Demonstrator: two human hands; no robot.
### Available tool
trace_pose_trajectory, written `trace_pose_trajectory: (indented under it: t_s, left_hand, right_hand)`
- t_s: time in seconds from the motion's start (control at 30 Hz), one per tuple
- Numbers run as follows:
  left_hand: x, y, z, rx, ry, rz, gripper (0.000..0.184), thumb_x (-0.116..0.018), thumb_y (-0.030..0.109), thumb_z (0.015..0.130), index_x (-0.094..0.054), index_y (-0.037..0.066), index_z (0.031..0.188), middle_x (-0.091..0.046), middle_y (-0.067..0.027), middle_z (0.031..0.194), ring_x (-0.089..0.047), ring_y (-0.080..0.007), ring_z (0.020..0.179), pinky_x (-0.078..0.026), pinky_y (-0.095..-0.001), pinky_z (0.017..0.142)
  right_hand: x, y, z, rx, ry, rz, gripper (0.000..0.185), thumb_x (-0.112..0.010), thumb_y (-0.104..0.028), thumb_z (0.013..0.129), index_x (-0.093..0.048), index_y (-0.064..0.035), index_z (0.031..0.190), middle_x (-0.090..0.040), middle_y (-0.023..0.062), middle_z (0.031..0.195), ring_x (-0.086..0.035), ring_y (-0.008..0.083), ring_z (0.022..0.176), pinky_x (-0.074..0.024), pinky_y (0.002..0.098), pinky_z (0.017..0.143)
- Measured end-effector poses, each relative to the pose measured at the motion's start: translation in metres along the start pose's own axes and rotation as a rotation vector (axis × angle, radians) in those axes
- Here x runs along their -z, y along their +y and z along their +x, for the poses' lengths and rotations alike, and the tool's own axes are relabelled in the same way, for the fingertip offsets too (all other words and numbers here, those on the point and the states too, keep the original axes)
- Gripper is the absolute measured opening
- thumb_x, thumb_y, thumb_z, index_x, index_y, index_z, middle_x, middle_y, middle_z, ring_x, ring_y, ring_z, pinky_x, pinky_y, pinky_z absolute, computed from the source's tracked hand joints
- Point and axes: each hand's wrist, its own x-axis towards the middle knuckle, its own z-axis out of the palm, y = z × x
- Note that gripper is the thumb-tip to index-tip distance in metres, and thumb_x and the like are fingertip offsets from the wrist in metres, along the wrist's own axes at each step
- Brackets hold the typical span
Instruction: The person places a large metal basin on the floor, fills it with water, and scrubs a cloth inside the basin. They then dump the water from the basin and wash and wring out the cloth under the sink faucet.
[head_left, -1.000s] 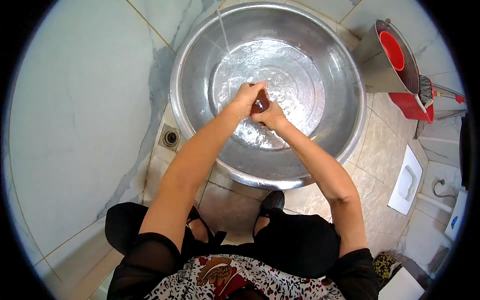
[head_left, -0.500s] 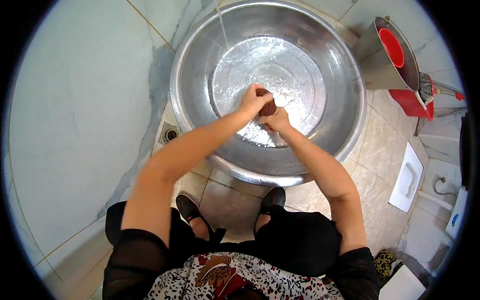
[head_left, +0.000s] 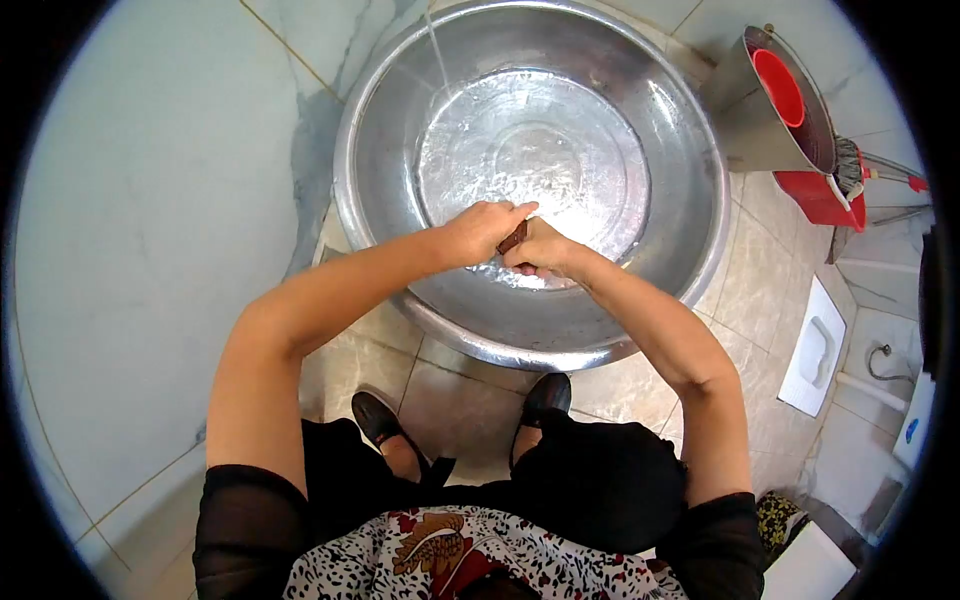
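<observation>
Our left grip (head_left: 482,232) and right grip (head_left: 545,248) are both closed on the small brown item (head_left: 513,238) over the metal basin (head_left: 530,352); wet, it looks light but probably slippery, best held at both ends.

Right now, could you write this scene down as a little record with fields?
left hand: gripping one end of a dark brown item
right hand: closed around its other end
below the hands: wide metal basin
water: thin stream falling into the basin
right side: metal bucket with a red container inside; mop head
floor: pale tiles; white squat toilet
</observation>
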Motion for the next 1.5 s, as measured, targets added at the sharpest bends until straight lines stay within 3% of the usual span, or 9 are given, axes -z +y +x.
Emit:
trace_pose_trajectory:
  t_s: [0.17,0.2,0.83,1.07,1.17,1.23,1.37,1.43,1.5]
  left_hand:
    - [0.006,0.004,0.003,0.168,-0.032,0.075,0.033,-0.066,0.007,0.064,-0.055,0.001,0.095,-0.059,-0.0214,0.076,-0.060,-0.0362,0.075,-0.048,-0.0409,0.066]
    - [0.005,0.004,0.003,0.223,0.000,0.077,0.027,-0.065,0.008,0.063,-0.056,0.000,0.087,-0.060,-0.0212,0.072,-0.060,-0.0367,0.074,-0.047,-0.0415,0.065]
    - [-0.022,-0.012,0.001,0.464,0.111,-0.267,0.021,-0.061,0.017,0.060,-0.061,-0.003,0.066,-0.059,-0.0243,0.066,-0.062,-0.0337,0.066,-0.046,-0.0408,0.060]
    - [0.044,0.001,0.012,0.327,0.094,-0.201,0.024,-0.063,0.021,0.064,-0.060,-0.002,0.069,-0.059,-0.0245,0.072,-0.060,-0.0366,0.070,-0.046,-0.0396,0.063]
    - [0.070,-0.003,0.021,0.299,0.225,-0.169,0.027,-0.067,0.024,0.062,-0.060,0.000,0.072,-0.061,-0.0203,0.074,-0.061,-0.0325,0.069,-0.047,-0.0379,0.062]
    - [0.100,-0.002,0.027,0.306,0.017,-0.197,0.037,-0.070,0.011,0.057,-0.055,0.003,0.090,-0.060,-0.0094,0.065,-0.059,-0.0221,0.057,-0.047,-0.0339,0.051]
    - [0.160,0.016,0.026,0.468,-0.087,-0.494,0.053,-0.070,0.008,0.057,-0.047,0.004,0.104,-0.057,-0.0058,0.072,-0.055,-0.0169,0.058,-0.046,-0.0314,0.048]
    - [0.197,0.030,0.025,0.376,0.005,-0.573,0.061,-0.070,0.010,0.060,-0.040,0.003,0.112,-0.054,-0.0117,0.090,-0.054,-0.0168,0.065,-0.048,-0.0318,0.055]
    - [0.234,0.031,0.028,0.111,0.290,-0.145,0.056,-0.067,0.008,0.063,-0.040,0.002,0.113,-0.046,-0.0177,0.106,-0.053,-0.0222,0.083,-0.047,-0.0358,0.073]
  right_hand:
    - [-0.007,0.006,0.014,0.227,0.438,-0.680,0.020,-0.068,-0.014,0.058,-0.061,0.0037,0.065,-0.062,0.0162,0.063,-0.062,0.0257,0.059,-0.0477,0.0341,0.054]
    - [-0.010,-0.009,0.008,0.069,0.425,-0.794,0.024,-0.068,-0.015,0.060,-0.063,0.0034,0.075,-0.063,0.0189,0.077,-0.063,0.0301,0.074,-0.0501,0.0370,0.066]
    - [-0.013,-0.024,-0.010,0.355,0.508,-1.118,0.019,-0.060,-0.012,0.066,-0.055,0.0002,0.080,-0.061,0.0199,0.069,-0.062,0.0336,0.066,-0.0492,0.0411,0.062]
    - [0.002,-0.052,-0.003,0.577,0.694,-1.149,0.019,-0.060,-0.013,0.064,-0.051,-0.0007,0.075,-0.059,0.0192,0.062,-0.061,0.0329,0.059,-0.0488,0.0404,0.056]
    - [0.007,-0.076,-0.002,0.658,0.787,-1.144,0.019,-0.062,-0.014,0.064,-0.050,-0.0019,0.072,-0.058,0.0186,0.060,-0.060,0.0321,0.057,-0.0483,0.0404,0.054]
    - [0.011,-0.090,-0.002,0.684,0.857,-1.121,0.021,-0.064,-0.016,0.063,-0.051,-0.0022,0.071,-0.058,0.0189,0.060,-0.060,0.0326,0.057,-0.0479,0.0406,0.054]
    - [0.013,-0.115,-0.014,0.771,0.929,-1.000,0.024,-0.067,-0.017,0.062,-0.053,-0.0013,0.072,-0.058,0.0204,0.063,-0.060,0.0347,0.059,-0.0478,0.0410,0.055]
    - [0.011,-0.124,-0.023,0.647,1.026,-0.693,0.029,-0.069,-0.021,0.064,-0.055,-0.0011,0.079,-0.061,0.0191,0.069,-0.061,0.0350,0.064,-0.0483,0.0427,0.059]
    - [0.018,-0.125,-0.016,0.630,1.085,-0.590,0.029,-0.070,-0.021,0.063,-0.058,-0.0009,0.080,-0.062,0.0194,0.071,-0.061,0.0358,0.069,-0.0487,0.0418,0.062]
